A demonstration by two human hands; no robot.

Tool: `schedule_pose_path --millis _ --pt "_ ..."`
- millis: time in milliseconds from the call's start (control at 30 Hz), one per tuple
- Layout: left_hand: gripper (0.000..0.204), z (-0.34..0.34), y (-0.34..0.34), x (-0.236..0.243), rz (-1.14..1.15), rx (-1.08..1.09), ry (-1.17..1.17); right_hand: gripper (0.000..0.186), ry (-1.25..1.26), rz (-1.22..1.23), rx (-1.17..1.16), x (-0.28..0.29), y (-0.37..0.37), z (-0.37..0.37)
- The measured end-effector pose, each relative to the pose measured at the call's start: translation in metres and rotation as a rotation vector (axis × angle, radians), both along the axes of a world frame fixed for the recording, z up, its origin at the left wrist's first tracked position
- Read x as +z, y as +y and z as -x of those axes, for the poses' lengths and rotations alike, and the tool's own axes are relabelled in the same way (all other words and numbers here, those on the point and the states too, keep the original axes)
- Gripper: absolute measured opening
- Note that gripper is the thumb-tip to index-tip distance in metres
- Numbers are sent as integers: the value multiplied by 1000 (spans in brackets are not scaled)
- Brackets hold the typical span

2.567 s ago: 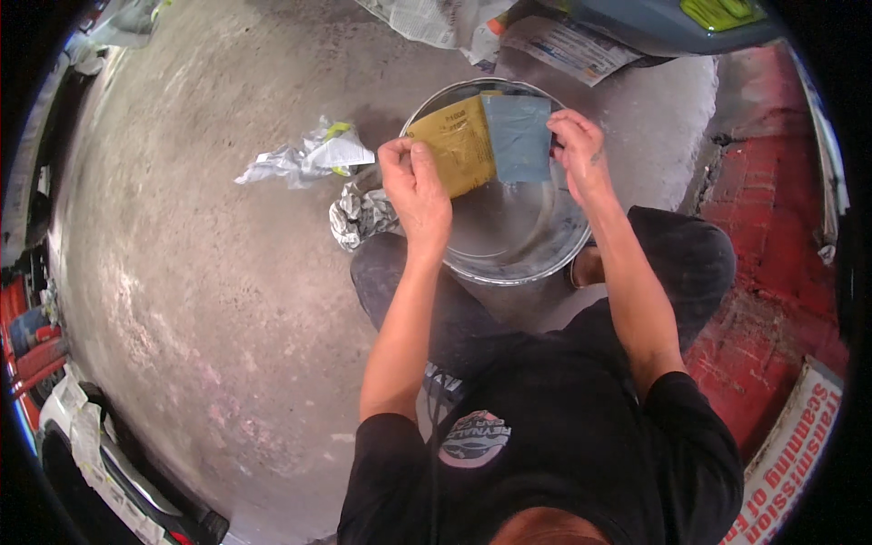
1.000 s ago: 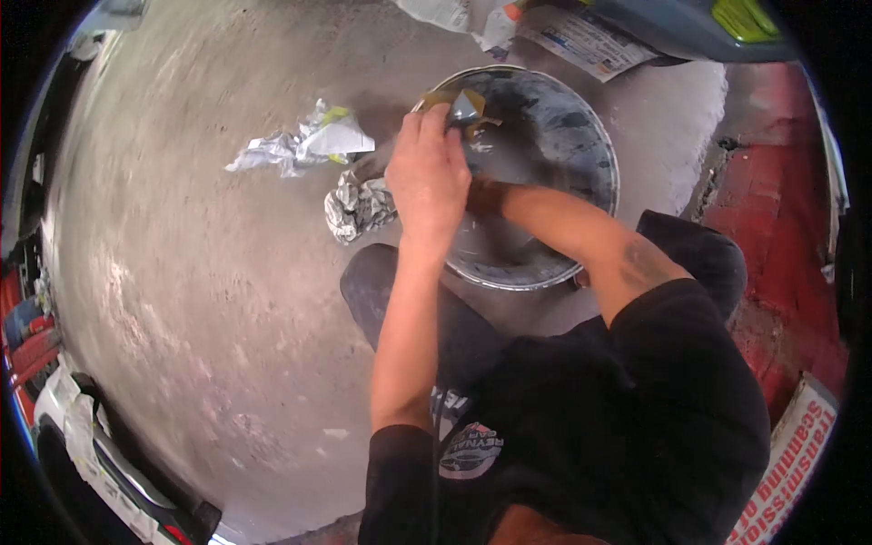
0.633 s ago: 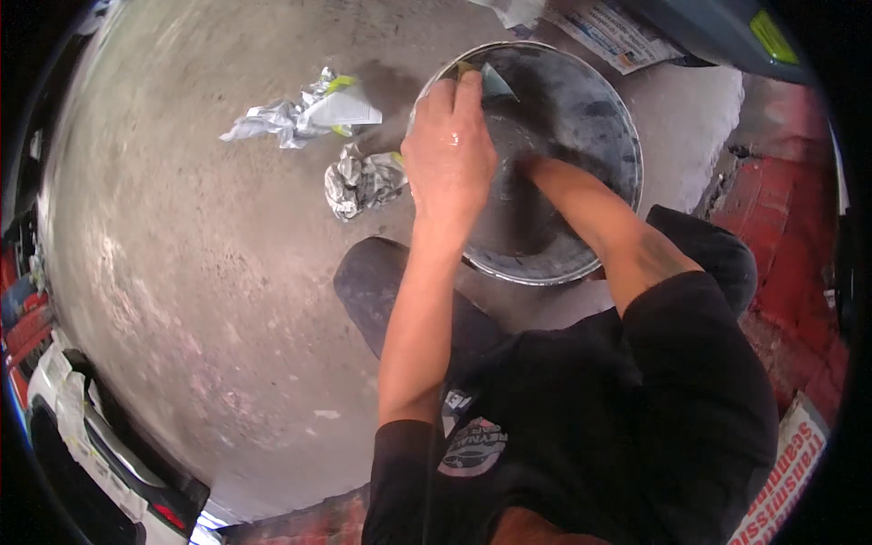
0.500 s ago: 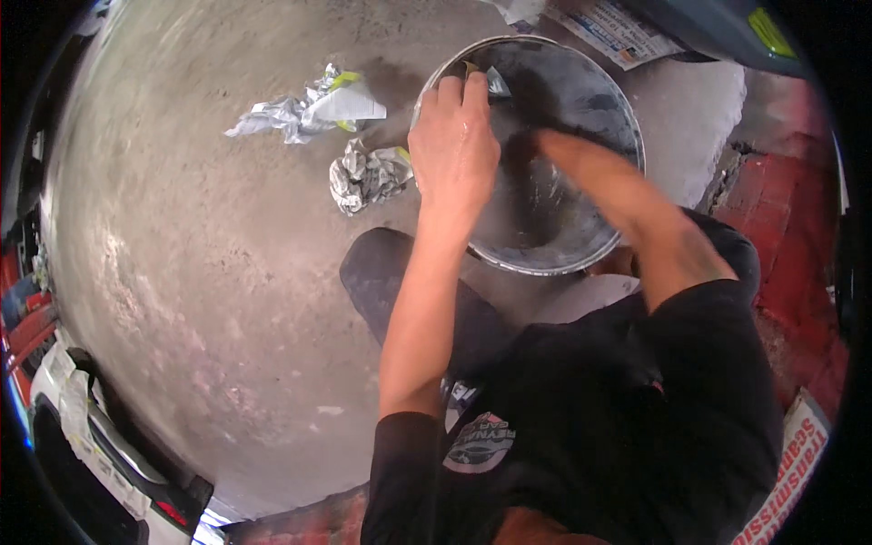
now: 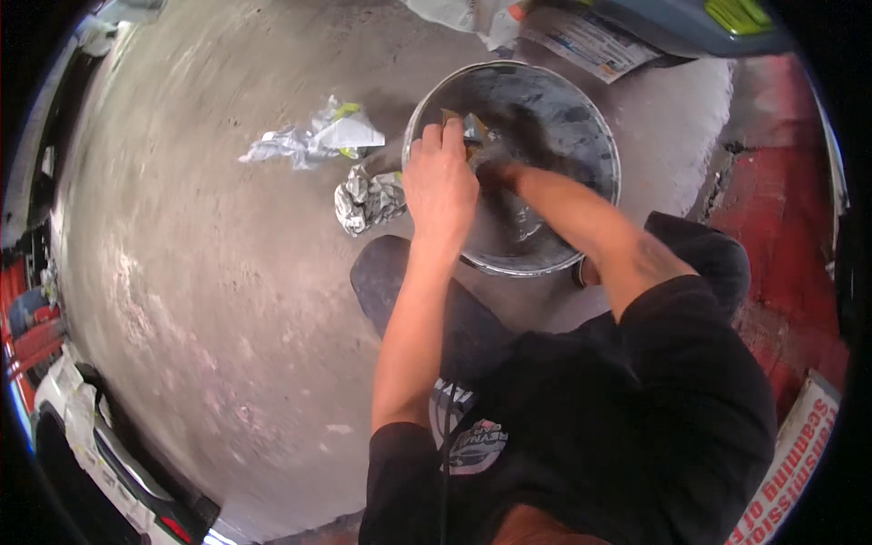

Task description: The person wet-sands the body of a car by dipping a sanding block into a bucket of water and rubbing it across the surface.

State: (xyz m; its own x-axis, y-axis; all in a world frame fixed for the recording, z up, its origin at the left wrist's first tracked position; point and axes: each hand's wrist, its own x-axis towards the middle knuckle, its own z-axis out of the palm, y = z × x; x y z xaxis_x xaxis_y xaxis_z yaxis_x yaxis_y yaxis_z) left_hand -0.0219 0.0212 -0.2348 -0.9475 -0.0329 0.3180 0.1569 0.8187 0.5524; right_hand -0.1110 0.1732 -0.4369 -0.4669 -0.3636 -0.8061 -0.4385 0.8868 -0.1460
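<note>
A wide round bucket [image 5: 611, 213] with a pale rim and a dark, grey-smeared inside stands in front of me. My left hand [image 5: 442, 186] is over its left rim, fingers curled down around a thin brown-and-grey sheet [image 5: 478, 127]. Parts of the sheet stick out past the fingertips. My right hand [image 5: 495, 173] reaches down inside the bucket close to my left fingers. It is dark and smeared by motion, so its fingers do not show clearly.
Crumpled newspaper [image 5: 368, 200] and a silvery-white crumpled wrapper [image 5: 318, 136] lie on the concrete floor left of the bucket. A grey panel with a yellow-green patch [image 5: 740, 16] and a printed sheet [image 5: 590, 47] are beyond it. Red flooring [image 5: 781, 236] is at the right.
My right hand has shifted left inside the bucket, toward my left hand. My left hand has come slightly nearer, and more of the brown-and-grey sheet shows at its fingertips.
</note>
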Motion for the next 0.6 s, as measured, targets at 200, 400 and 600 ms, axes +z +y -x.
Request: schedule_pose_path --millis 200,400,600 --pt "32 1 2 0 6 54 -39 43 -22 32 -98 0 15 9" --pt "33 -2 0 1 55 15 -13 48 -136 386 -349 102 75 45" --pt "41 2 5 3 167 -27 -109 50 -6 1081 -573 223 123 14"
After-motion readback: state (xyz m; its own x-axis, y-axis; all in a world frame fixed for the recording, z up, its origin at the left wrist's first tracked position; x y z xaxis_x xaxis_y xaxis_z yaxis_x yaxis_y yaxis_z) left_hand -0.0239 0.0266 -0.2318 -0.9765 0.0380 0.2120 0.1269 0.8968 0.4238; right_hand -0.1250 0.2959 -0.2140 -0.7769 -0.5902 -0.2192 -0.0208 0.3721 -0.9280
